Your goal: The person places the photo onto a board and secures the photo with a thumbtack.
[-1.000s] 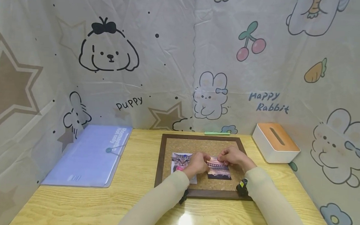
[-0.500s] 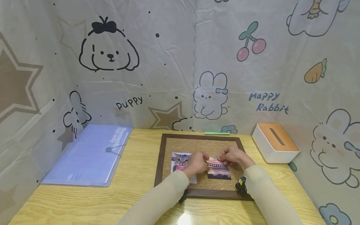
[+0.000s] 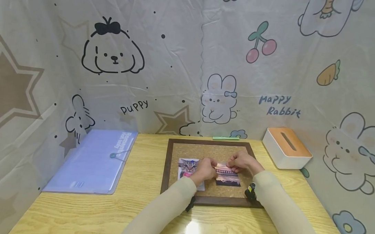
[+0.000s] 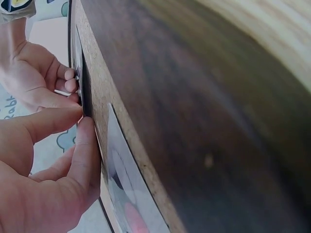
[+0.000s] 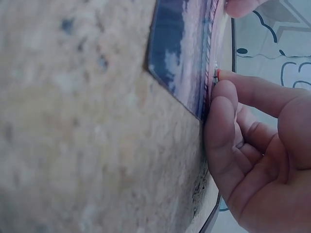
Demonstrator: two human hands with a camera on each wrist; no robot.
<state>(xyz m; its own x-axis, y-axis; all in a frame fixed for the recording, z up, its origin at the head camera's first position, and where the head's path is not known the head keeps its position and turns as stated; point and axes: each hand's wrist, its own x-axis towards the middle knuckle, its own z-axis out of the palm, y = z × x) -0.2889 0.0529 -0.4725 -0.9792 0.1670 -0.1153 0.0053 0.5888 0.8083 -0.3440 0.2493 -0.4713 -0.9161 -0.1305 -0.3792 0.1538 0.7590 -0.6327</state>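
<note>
A cork board (image 3: 201, 150) with a dark wooden frame lies on the table. On its right half is a sunset photo (image 3: 228, 180) with a pink sky and a dark lower strip. My left hand (image 3: 206, 170) pinches the photo's left edge between thumb and forefinger, as the left wrist view shows. At the photo's upper part, my right hand (image 3: 243, 161) pinches a tiny pushpin (image 5: 217, 74) showing red and metal, mostly hidden by the fingertips. A cat photo (image 3: 189, 166) lies on the board's left half, partly covered by my left hand and forearm.
A translucent blue document folder (image 3: 89, 161) lies at the left of the table (image 3: 145, 170). Behind the board is a light green pen (image 3: 225, 138). A white tissue box (image 3: 286, 161) with a wooden lid stands at the back right, against the patterned curtain.
Both hands keep nearly the same place at the sunset photo. The left hand's fingers have shifted only very slightly left.
</note>
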